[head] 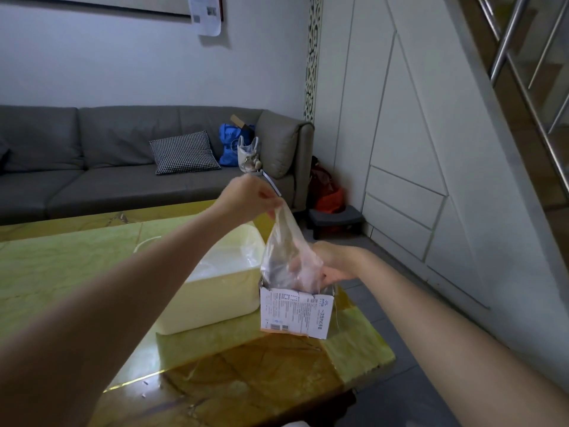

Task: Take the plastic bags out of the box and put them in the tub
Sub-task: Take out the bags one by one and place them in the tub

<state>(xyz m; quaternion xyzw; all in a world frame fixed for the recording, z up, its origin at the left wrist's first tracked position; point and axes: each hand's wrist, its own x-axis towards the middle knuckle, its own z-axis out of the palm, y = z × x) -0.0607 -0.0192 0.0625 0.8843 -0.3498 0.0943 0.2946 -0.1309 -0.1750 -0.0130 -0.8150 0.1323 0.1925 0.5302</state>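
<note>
The left hand is raised above the box, its fingertips pinching the top of a clear bag. The bag hangs down from that pinch, and its lower end is at the box's open top, not yet clear of it. The right hand sits at the far side of the box, just below and right of the left hand, its fingers curled round the box's upper edge, apparently steadying it; part of this hand shows only through the film.

The tub stands on the bench just left of the box and below the left hand, with clear plastic already lying in it.

The step in hand looks like drawing one bag out. Next, the left hand would need to lift until the bag's tail leaves the opening, then carry it left over the tub and let go, while the right hand keeps the light box from rising with it.
</note>
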